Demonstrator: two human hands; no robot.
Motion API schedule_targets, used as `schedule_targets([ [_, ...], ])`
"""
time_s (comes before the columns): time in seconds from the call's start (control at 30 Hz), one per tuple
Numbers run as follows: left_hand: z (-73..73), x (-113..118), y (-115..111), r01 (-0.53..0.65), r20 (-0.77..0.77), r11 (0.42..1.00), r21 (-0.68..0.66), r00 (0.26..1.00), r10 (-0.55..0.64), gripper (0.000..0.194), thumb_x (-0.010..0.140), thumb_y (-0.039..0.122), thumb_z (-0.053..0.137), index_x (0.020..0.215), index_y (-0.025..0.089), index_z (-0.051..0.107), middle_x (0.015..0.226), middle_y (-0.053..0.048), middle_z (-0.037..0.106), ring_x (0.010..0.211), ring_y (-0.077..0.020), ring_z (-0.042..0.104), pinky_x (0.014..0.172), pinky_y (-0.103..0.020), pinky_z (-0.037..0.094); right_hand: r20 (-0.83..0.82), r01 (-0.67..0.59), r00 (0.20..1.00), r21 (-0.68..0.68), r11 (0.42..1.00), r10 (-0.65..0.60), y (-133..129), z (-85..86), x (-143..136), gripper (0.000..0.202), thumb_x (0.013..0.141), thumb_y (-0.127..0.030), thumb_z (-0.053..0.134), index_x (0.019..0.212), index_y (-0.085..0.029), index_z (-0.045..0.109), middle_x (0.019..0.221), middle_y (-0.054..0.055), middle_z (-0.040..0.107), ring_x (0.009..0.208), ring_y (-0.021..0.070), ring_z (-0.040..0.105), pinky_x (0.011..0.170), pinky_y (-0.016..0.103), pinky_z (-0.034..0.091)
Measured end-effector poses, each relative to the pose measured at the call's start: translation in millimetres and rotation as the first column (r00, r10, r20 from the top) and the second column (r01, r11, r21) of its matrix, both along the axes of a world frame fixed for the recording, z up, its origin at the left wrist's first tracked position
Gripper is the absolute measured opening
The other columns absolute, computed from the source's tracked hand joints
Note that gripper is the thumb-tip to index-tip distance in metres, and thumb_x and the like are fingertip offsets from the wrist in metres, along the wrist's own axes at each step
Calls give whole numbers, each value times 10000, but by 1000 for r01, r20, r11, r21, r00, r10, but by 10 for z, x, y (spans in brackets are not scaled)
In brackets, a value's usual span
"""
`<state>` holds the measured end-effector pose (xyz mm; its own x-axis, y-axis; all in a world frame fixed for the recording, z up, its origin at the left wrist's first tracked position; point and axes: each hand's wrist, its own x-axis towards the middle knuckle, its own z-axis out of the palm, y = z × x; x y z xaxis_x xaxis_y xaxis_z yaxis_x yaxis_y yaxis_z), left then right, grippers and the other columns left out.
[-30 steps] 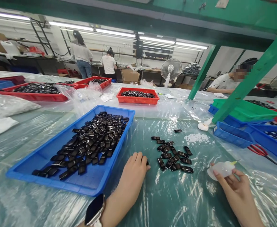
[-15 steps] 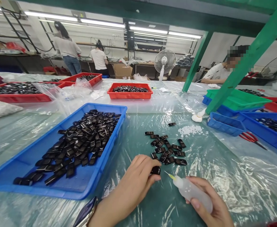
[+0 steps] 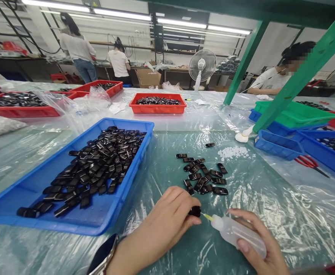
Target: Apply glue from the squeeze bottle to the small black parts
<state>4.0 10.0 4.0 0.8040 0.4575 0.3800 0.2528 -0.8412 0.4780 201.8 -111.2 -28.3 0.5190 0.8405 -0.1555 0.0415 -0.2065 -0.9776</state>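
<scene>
Between thumb and fingers, my left hand (image 3: pixel 171 217) pinches a small glossy black piece shaped like a toy car body (image 3: pixel 195 211). My right hand (image 3: pixel 259 240) is wrapped round a translucent squeeze bottle (image 3: pixel 239 233), tilted so that its yellow-based needle tip (image 3: pixel 207 217) points left. The thin needle reaches the black piece's right end; whether it touches or enters cannot be made out. Just beyond the hands, several similar black pieces (image 3: pixel 203 179) lie loose on the plastic-covered table (image 3: pixel 273 206). Behind them is a scatter of small white bits (image 3: pixel 233 152).
A blue tray (image 3: pixel 121 198) heaped with black pieces stands on the left. Further back is a red tray (image 3: pixel 157 109) of parts. To the right are a green post (image 3: pixel 287 80), a small blue bin (image 3: pixel 279 145) and red-handled scissors (image 3: pixel 307 161). Other people stand or sit in the background.
The bottle's needle has come up to the black piece, closing the small gap between them. Both hands sit slightly further right in view, and the camera has tilted a little.
</scene>
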Motion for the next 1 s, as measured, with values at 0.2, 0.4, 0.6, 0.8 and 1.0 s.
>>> schedule_targets([
  [0.2,33,27,-92,40,-15,999,-35,999,-40,207,1050,312,429,1133,145,518,1010,-81,599,912,-227,527,796,-363,459,-105,86,991,71,994,-79,29,65,0,522,581,-741,765,803,-276,684,771,13,600,544,114,489,504,206,397],
  [0.4,55,8,-153,85,1,975,-206,996,-86,253,1050,246,451,1289,170,484,1113,-85,591,1012,-235,525,856,-374,466,-186,135,975,76,988,-119,28,46,5,550,540,-762,771,793,-279,702,774,9,562,566,109,464,507,202,362],
  [0.6,48,15,-161,54,30,911,-408,998,-46,251,1043,254,482,1289,243,527,1119,-52,588,1026,-220,529,882,-354,443,-189,137,976,135,981,-111,33,24,10,519,550,-735,787,798,-285,711,807,8,564,576,108,457,499,195,368],
  [0.8,13,20,-161,65,67,843,-534,997,-34,262,1043,306,490,1297,323,552,1091,-24,582,1004,-213,528,864,-348,431,-183,126,979,167,978,-94,26,-7,33,505,564,-732,781,798,-291,708,791,-2,567,564,109,445,489,198,361],
  [1.0,9,20,-143,46,53,837,-546,998,-20,282,1042,318,490,1314,325,562,1091,-34,593,988,-219,540,855,-358,439,-200,149,973,159,976,-116,40,9,25,539,522,-738,803,768,-266,712,760,11,563,560,111,441,489,207,346],
])
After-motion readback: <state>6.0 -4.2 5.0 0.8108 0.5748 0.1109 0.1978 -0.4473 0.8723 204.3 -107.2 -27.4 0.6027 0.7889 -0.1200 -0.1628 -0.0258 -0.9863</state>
